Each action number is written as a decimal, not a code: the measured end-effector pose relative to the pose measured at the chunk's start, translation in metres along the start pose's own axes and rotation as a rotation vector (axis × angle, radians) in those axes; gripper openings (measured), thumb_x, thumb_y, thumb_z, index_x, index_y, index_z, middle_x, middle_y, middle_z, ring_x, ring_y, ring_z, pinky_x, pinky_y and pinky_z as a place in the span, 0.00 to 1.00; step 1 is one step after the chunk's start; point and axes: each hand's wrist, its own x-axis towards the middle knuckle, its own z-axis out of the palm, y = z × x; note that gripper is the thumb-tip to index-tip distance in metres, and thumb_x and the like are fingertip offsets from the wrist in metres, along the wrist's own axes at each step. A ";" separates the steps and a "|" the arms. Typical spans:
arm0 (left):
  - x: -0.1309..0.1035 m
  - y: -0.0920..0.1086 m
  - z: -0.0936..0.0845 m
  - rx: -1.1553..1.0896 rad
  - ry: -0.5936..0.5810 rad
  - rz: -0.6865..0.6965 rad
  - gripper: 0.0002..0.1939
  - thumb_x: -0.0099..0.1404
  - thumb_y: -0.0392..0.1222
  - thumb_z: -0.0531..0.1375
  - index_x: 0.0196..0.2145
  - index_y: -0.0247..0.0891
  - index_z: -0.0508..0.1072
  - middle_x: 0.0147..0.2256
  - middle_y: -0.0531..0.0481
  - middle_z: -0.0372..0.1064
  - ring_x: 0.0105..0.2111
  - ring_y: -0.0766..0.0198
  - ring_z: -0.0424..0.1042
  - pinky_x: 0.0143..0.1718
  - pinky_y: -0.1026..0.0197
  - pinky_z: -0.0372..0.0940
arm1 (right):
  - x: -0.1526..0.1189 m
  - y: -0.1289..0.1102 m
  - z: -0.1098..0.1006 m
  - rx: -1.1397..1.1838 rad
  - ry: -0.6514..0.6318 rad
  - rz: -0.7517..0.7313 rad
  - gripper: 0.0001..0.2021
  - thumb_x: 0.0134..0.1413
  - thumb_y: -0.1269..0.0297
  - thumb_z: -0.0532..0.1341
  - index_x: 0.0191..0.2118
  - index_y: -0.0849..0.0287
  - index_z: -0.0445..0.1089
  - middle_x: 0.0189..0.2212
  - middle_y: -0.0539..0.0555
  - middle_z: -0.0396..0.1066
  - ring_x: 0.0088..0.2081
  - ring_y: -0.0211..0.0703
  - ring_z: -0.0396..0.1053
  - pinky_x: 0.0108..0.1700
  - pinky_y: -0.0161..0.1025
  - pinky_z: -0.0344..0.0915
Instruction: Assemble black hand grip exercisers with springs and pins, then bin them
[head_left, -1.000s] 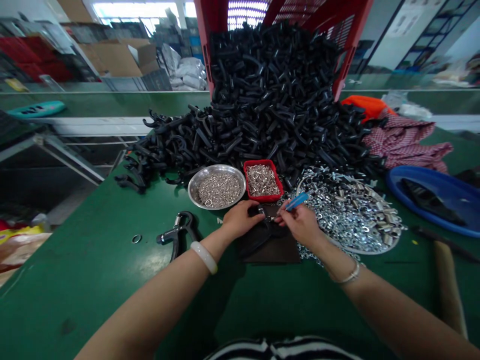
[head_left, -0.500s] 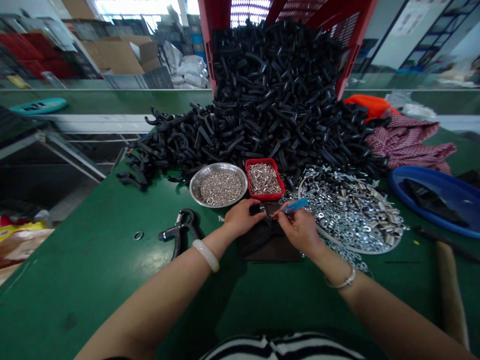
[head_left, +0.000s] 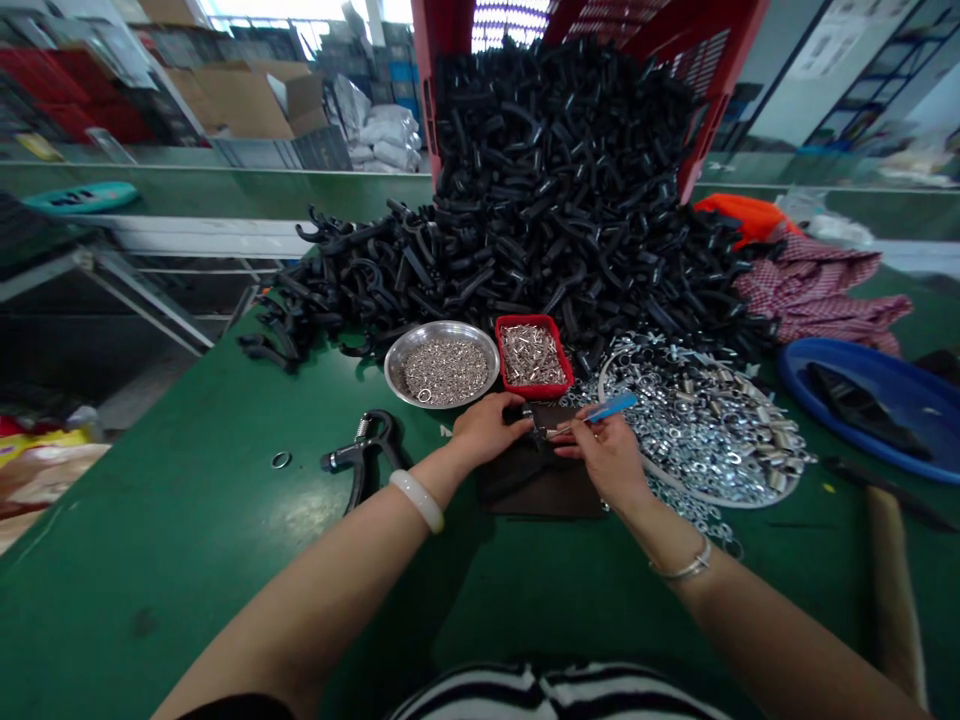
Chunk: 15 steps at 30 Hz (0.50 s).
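Note:
My left hand [head_left: 487, 430] grips the top end of a black handle part [head_left: 517, 468], which lies over a dark mat [head_left: 559, 495] on the green table. From the right, my right hand [head_left: 607, 455] pinches a screwdriver with a blue handle [head_left: 611, 408]; its thin shaft points left to the metal bit by my left fingertips. The exact contact at the tip is too small to make out. Just behind my hands are a steel bowl of small metal pieces [head_left: 391, 372] and a red tray of pins [head_left: 567, 375]. An assembled black hand grip with a spring [head_left: 360, 455] lies left of my left wrist.
Black handles [head_left: 555, 230] spill from a red crate [head_left: 424, 100] at the back. Metal rings and springs [head_left: 697, 430] fill a round tray at right, beside a blue plate [head_left: 802, 350] and a hammer [head_left: 896, 580]. A loose ring [head_left: 280, 460] lies at left.
My right hand and the screwdriver have shifted slightly right, and more of the shaft shows. My left hand keeps its hold on the black part. The whole view has moved a little.

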 end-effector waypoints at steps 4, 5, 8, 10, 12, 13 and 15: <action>0.000 -0.001 0.000 0.004 0.010 -0.007 0.22 0.54 0.55 0.58 0.45 0.47 0.69 0.42 0.52 0.70 0.37 0.61 0.69 0.34 0.63 0.62 | 0.002 0.005 -0.004 -0.074 0.002 -0.094 0.17 0.47 0.55 0.61 0.37 0.57 0.55 0.29 0.51 0.69 0.29 0.42 0.72 0.24 0.37 0.72; 0.000 -0.001 0.000 0.002 0.008 -0.007 0.22 0.54 0.55 0.58 0.45 0.47 0.69 0.42 0.52 0.70 0.37 0.61 0.69 0.33 0.63 0.62 | 0.003 0.006 -0.003 -0.104 0.000 -0.120 0.17 0.47 0.54 0.61 0.37 0.58 0.55 0.30 0.51 0.69 0.30 0.42 0.72 0.24 0.37 0.72; 0.001 -0.002 0.000 -0.005 0.007 0.009 0.21 0.54 0.55 0.58 0.45 0.47 0.69 0.43 0.53 0.69 0.38 0.61 0.69 0.32 0.63 0.62 | 0.003 0.007 -0.002 -0.193 -0.008 -0.185 0.16 0.48 0.55 0.60 0.37 0.58 0.55 0.31 0.53 0.68 0.30 0.43 0.72 0.23 0.38 0.72; 0.000 -0.003 0.001 -0.005 0.012 0.012 0.21 0.54 0.56 0.58 0.45 0.47 0.68 0.43 0.53 0.69 0.38 0.61 0.69 0.32 0.63 0.62 | 0.001 0.008 -0.001 -0.223 -0.018 -0.214 0.15 0.49 0.55 0.59 0.37 0.58 0.55 0.30 0.53 0.68 0.29 0.43 0.72 0.24 0.38 0.72; 0.000 -0.003 0.001 0.000 0.021 0.010 0.22 0.54 0.56 0.57 0.45 0.47 0.68 0.43 0.53 0.69 0.38 0.61 0.69 0.32 0.63 0.62 | -0.001 0.008 0.000 -0.246 -0.016 -0.237 0.14 0.50 0.56 0.59 0.37 0.58 0.56 0.30 0.54 0.69 0.29 0.43 0.72 0.25 0.39 0.73; 0.000 -0.004 0.002 0.002 0.026 0.008 0.22 0.54 0.56 0.57 0.45 0.47 0.68 0.43 0.53 0.69 0.38 0.61 0.69 0.32 0.63 0.62 | -0.002 0.009 0.001 -0.268 -0.012 -0.249 0.13 0.51 0.56 0.58 0.37 0.58 0.56 0.30 0.54 0.69 0.30 0.44 0.72 0.26 0.39 0.73; 0.000 -0.004 0.003 0.003 0.033 0.010 0.22 0.54 0.56 0.57 0.45 0.48 0.68 0.44 0.53 0.69 0.38 0.61 0.69 0.32 0.63 0.62 | -0.003 0.010 0.003 -0.315 -0.001 -0.269 0.12 0.51 0.57 0.58 0.36 0.57 0.57 0.30 0.55 0.70 0.30 0.44 0.72 0.28 0.40 0.73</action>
